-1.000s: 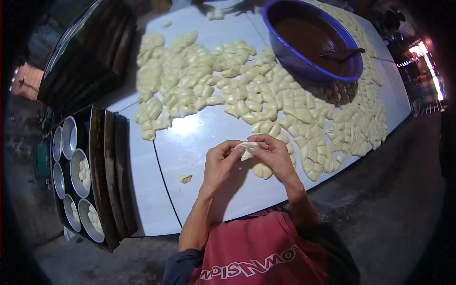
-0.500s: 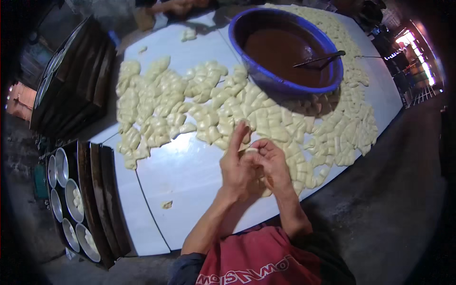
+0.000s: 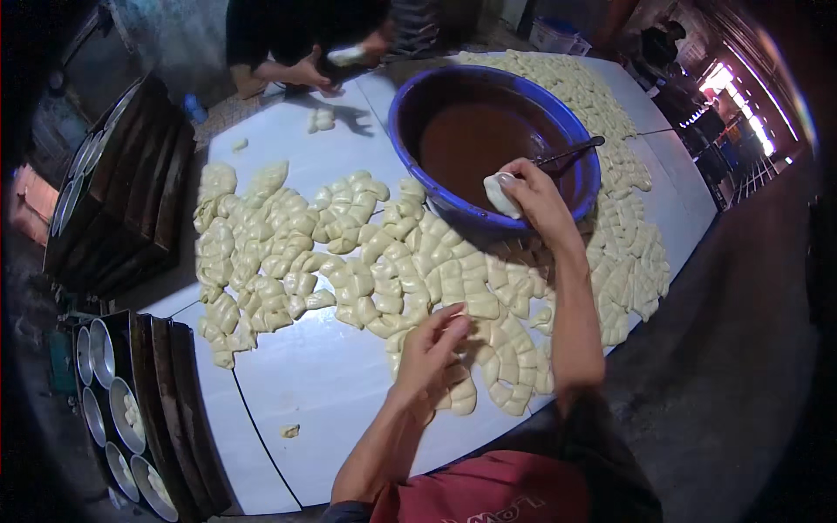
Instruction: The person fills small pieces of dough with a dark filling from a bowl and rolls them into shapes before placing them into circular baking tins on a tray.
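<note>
My right hand (image 3: pixel 532 196) grips a pale dough piece (image 3: pixel 502 192) at the near rim of the blue bowl (image 3: pixel 440 209) of brown liquid, which has a dark utensil (image 3: pixel 575 150) resting in it. My left hand (image 3: pixel 436 349) is lower, over the spread of many cut, pale dough pieces (image 3: pixel 357 288) on the white tabletop (image 3: pixel 288 383), with its fingers curved and apart and no held item visible. A small loose scrap (image 3: pixel 289 431) lies on the tabletop left of my left forearm.
Stacked dark trays (image 3: pixel 131 183) stand at the upper left; another stack (image 3: pixel 170 401) at lower left holds metal pans (image 3: pixel 100 353), some with dough. A co-worker's hands (image 3: pixel 309 74) are at the table's far edge, holding something pale. A dark floor (image 3: pixel 706 366) runs along the right.
My right hand has moved up and right with the dough piece to the bowl's rim. My left hand has separated from it. The co-worker has come into view, and the camera's view has shifted.
</note>
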Demonstrator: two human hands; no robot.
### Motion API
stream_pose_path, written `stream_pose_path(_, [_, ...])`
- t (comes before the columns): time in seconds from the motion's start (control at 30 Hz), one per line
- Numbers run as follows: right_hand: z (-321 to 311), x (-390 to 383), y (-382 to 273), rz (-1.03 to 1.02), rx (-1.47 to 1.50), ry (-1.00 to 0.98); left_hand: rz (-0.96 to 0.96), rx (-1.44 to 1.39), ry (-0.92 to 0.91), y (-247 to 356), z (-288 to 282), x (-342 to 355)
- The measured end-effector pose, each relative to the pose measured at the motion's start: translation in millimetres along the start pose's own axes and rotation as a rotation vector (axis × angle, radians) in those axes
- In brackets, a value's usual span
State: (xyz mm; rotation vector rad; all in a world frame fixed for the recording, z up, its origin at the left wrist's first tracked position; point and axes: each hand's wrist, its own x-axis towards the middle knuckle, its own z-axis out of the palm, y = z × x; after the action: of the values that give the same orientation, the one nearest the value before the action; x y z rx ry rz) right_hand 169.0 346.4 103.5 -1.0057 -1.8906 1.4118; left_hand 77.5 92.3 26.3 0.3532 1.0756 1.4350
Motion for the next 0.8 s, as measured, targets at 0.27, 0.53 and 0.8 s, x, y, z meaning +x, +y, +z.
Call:
stream_pose_path(0.27, [-16.0, 50.6, 25.2, 0.087, -0.665, -0.480, 0.104, 0.281, 0.116, -4.8, -49.3, -23.3])
stream_pose_path(0.53, [9.2, -9.8, -21.7, 0.098, 0.121, -0.121, 0.082, 0.199, 0.063, 13.7, -21.8, -16.3])
stream_pose_path(0.8, [125.4, -117.6, 8.5, 0.282, 0.887, -0.168, 0.071, -0.406, 0.127, 27.6, -11.1, -32.6])
